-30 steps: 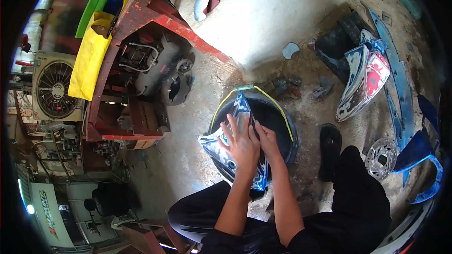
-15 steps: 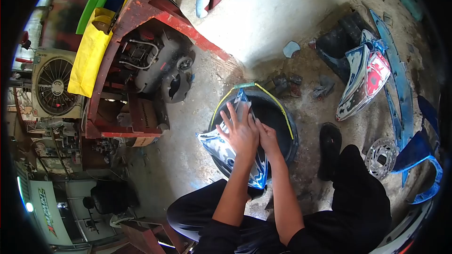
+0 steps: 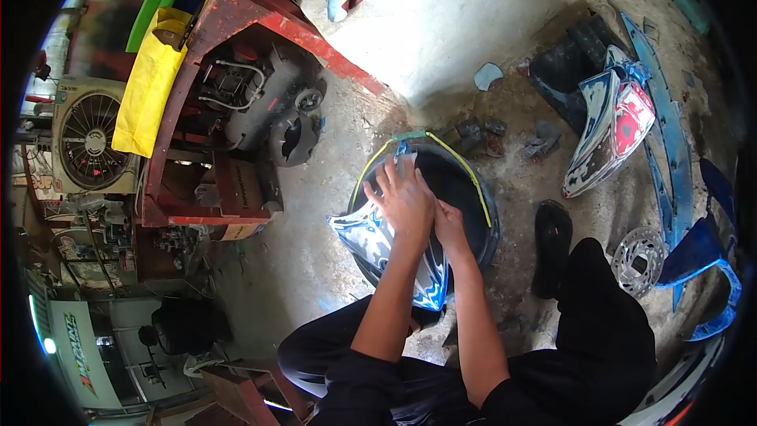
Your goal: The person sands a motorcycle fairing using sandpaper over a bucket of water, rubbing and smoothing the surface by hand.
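A blue, white and grey motorcycle fairing panel [image 3: 369,244] with patchy, worn paint lies across a round black tub [image 3: 465,181] on the floor. Flat on its upper part rests my left hand [image 3: 406,201], fingers spread and stretched toward the far tip. A pale greyish patch shows by those fingertips; what it is I cannot tell. Close beside it, my right hand [image 3: 449,229] has its fingers curled around the panel's right edge. A yellow-green strip [image 3: 475,188] runs along the tub's rim.
To the right lie another fairing panel [image 3: 611,134] with a red patch, a brake disc [image 3: 639,262] and blue plastic parts [image 3: 698,264]. On the left, a red metal frame [image 3: 203,39] stands over an air compressor [image 3: 264,106]. A black-shod foot [image 3: 552,244] is right of the tub.
My left hand has slid a little farther up the panel toward its far tip, its fingers now covering more of that end. My right hand stays at the edge.
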`<action>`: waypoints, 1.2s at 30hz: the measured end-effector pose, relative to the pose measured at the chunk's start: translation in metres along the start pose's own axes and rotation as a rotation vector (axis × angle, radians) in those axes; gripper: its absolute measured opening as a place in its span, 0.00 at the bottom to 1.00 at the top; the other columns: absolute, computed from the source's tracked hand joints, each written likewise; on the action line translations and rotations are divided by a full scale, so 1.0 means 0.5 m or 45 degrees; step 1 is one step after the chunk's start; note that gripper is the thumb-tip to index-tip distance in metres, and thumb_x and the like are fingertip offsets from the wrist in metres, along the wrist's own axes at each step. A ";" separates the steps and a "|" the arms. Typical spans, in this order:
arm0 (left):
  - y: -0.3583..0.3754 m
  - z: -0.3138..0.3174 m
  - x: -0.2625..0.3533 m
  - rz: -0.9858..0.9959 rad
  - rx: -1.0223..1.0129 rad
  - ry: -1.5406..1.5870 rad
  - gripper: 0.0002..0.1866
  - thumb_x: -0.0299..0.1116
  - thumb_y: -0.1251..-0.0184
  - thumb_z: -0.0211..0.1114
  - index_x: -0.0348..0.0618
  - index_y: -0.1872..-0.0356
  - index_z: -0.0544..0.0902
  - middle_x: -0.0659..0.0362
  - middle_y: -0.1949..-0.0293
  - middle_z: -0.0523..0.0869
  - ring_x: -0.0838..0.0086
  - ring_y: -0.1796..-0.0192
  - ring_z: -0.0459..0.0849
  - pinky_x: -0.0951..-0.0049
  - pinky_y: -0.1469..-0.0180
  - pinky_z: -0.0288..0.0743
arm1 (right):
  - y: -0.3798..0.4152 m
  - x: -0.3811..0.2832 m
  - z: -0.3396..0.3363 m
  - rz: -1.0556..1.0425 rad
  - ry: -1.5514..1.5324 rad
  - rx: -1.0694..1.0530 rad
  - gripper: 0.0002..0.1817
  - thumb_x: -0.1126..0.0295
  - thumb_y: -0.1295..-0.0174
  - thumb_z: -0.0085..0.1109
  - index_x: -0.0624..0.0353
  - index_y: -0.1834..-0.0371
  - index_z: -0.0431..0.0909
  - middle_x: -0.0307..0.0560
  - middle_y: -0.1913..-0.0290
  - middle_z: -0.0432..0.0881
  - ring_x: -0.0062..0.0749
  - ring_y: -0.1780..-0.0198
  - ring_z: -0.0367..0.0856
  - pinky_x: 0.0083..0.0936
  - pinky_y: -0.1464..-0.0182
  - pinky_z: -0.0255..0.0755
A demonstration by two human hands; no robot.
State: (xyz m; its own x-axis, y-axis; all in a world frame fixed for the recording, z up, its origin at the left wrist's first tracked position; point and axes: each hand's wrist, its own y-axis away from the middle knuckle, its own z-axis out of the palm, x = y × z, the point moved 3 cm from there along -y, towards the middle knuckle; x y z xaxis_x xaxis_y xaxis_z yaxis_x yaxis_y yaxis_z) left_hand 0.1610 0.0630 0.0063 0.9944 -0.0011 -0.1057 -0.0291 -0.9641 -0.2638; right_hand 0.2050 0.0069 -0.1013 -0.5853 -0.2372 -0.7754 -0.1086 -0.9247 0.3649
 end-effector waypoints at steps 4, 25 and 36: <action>0.010 -0.002 0.006 0.130 0.108 -0.041 0.18 0.38 0.28 0.64 0.48 0.40 0.84 0.61 0.44 0.80 0.65 0.42 0.78 0.50 0.35 0.67 | -0.006 0.005 0.001 -0.053 -0.049 0.009 0.22 0.57 0.18 0.55 0.68 0.55 0.88 0.28 0.67 0.84 0.10 0.61 0.73 0.18 0.59 0.71; -0.041 -0.025 -0.058 0.345 0.163 0.125 0.16 0.43 0.28 0.66 0.61 0.42 0.89 0.55 0.46 0.79 0.57 0.42 0.76 0.53 0.45 0.68 | 0.002 -0.018 -0.003 0.131 -0.030 -0.020 0.21 0.55 0.19 0.57 0.63 0.55 0.89 0.27 0.64 0.85 0.07 0.63 0.75 0.14 0.57 0.70; -0.081 -0.032 -0.119 0.623 -0.049 0.366 0.18 0.35 0.31 0.69 0.62 0.41 0.89 0.69 0.48 0.89 0.66 0.43 0.81 0.57 0.42 0.66 | 0.003 -0.012 0.000 0.132 -0.118 -0.043 0.21 0.53 0.21 0.59 0.62 0.53 0.89 0.31 0.64 0.88 0.09 0.65 0.79 0.14 0.59 0.73</action>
State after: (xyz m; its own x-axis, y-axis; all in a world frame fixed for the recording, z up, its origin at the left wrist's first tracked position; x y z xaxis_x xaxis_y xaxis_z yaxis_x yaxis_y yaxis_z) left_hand 0.1048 0.0977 0.0385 0.8539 -0.5171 0.0600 -0.4950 -0.8422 -0.2138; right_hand 0.2084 0.0070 -0.0964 -0.6641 -0.3046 -0.6828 -0.0178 -0.9065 0.4217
